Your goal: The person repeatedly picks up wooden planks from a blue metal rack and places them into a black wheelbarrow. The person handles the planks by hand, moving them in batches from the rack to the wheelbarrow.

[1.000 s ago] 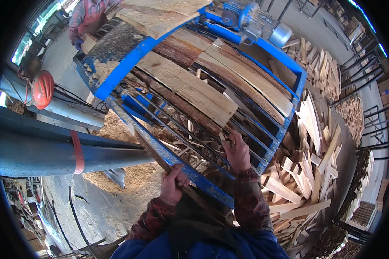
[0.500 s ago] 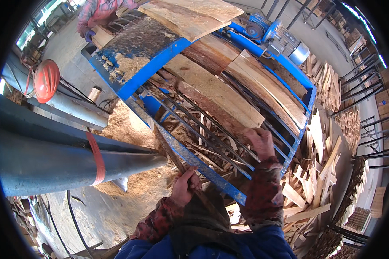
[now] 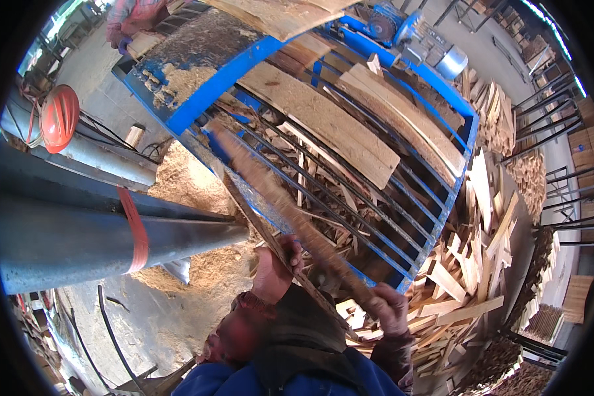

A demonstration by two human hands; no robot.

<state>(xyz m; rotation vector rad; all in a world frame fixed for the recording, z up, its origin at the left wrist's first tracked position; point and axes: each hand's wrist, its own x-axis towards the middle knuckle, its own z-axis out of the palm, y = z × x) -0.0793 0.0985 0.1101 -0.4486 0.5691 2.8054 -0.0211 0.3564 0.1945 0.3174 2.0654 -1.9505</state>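
Note:
My right hand [image 3: 387, 309] is wrapped round the near end of a long rough-edged wood strip [image 3: 277, 198], blurred by motion, which slants up and left over the bars of a blue metal frame [image 3: 201, 109]. My left hand [image 3: 278, 269] is closed on a thinner, darker wood strip [image 3: 247, 206] that lies along the frame's near left edge and reaches down toward my body. On the bars beyond rests a wide sawn board [image 3: 330, 122]. Further right lie narrower boards [image 3: 402, 119], side by side.
Large slabs [image 3: 277, 16] cross the top of the frame. A motor [image 3: 435, 56] sits at its far right. Offcuts [image 3: 462, 277] heap up at right. Left are a grey metal duct [image 3: 112, 237], an orange helmet [image 3: 59, 119] and sawdust [image 3: 185, 171]. Another person [image 3: 135, 23] handles wood far left.
My right hand has moved down toward me, now drawing the rough strip off the bars beside the wide board. My left hand keeps its strip and has shifted slightly left.

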